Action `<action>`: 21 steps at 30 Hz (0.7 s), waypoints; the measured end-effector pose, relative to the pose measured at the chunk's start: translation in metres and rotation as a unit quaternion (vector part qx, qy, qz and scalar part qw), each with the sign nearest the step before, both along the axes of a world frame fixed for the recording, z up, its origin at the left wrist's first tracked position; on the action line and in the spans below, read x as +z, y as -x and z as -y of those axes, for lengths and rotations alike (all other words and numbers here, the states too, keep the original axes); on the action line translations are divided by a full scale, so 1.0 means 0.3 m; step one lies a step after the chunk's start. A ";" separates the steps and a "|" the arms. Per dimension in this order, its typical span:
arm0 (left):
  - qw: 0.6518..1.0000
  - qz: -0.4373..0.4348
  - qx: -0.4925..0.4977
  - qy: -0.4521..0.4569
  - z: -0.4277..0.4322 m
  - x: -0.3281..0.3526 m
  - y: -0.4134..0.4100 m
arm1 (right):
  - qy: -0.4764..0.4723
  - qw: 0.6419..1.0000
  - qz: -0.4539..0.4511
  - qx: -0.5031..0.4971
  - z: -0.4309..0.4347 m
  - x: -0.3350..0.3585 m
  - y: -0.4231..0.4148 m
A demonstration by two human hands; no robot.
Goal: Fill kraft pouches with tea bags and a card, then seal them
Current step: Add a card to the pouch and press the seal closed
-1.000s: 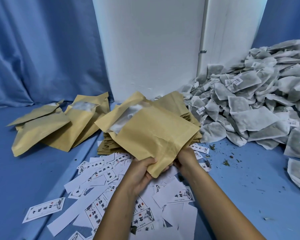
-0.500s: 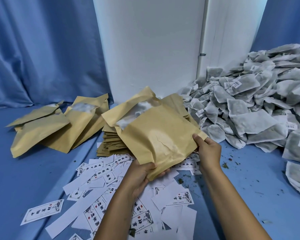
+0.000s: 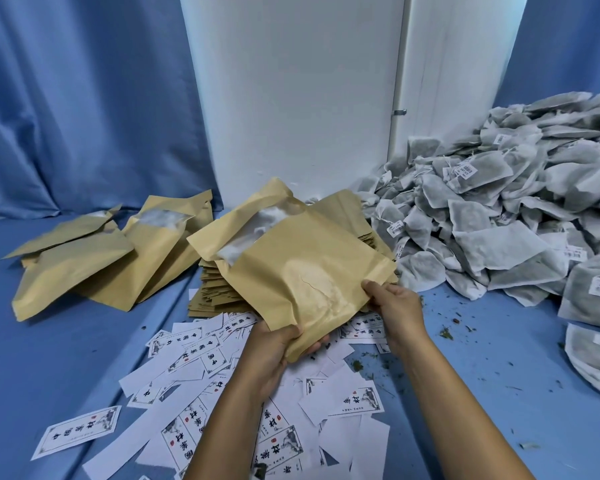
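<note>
I hold a kraft pouch [image 3: 291, 265] above the table with both hands. Its mouth points up and left, and its silvery lining shows there. My left hand [image 3: 274, 348] grips the pouch's lower corner from below. My right hand [image 3: 394, 303] pinches its lower right edge. Under the pouch lies a stack of flat empty pouches [image 3: 215, 289]. Printed white cards [image 3: 194, 355] are scattered over the blue table in front of me. A big heap of grey tea bags [image 3: 492, 216] fills the right side.
Three kraft pouches [image 3: 94, 258] lie at the left on the blue cloth. A white wall panel [image 3: 291, 98] stands behind, with blue curtains on either side. Loose tea crumbs [image 3: 445, 332] dot the table by my right hand.
My right hand slid from the pouch's lower corner up to its right edge, then slightly back down. The pouch rose a little and tilted more upright. The left hand kept its grip.
</note>
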State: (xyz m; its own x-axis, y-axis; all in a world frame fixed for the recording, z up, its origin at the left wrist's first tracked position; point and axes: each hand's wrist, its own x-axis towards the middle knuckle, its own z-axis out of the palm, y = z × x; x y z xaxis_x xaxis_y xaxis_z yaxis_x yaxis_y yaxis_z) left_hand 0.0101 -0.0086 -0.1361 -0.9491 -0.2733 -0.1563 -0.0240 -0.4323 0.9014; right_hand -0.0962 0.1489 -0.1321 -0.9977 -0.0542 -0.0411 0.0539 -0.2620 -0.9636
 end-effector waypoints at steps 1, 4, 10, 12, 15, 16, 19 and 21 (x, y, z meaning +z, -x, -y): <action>1.000 0.001 0.003 0.001 -0.002 -0.001 0.001 | 0.000 1.000 0.004 0.013 0.006 -0.002 -0.002; 1.000 0.003 0.001 0.016 -0.005 -0.003 -0.004 | -0.014 1.000 -0.003 0.007 0.015 -0.007 -0.005; 0.999 -0.004 0.016 0.037 -0.015 0.011 -0.010 | -0.002 1.000 0.019 0.019 0.009 -0.014 -0.006; 0.999 -0.007 0.019 0.036 -0.018 0.017 -0.014 | 0.003 0.997 0.028 0.067 0.017 -0.010 -0.012; 1.000 0.001 0.020 0.019 -0.016 0.023 -0.021 | -0.021 0.996 0.029 0.076 0.026 -0.015 -0.017; 1.000 0.005 0.019 0.015 -0.016 0.024 -0.023 | -0.023 0.997 0.027 0.062 0.027 -0.017 -0.017; 0.999 0.010 0.025 0.023 -0.016 0.023 -0.021 | -0.028 0.997 0.026 0.064 0.030 -0.020 -0.020; 0.999 0.012 0.025 0.025 -0.015 0.026 -0.020 | -0.049 0.993 0.027 0.109 0.034 -0.016 -0.033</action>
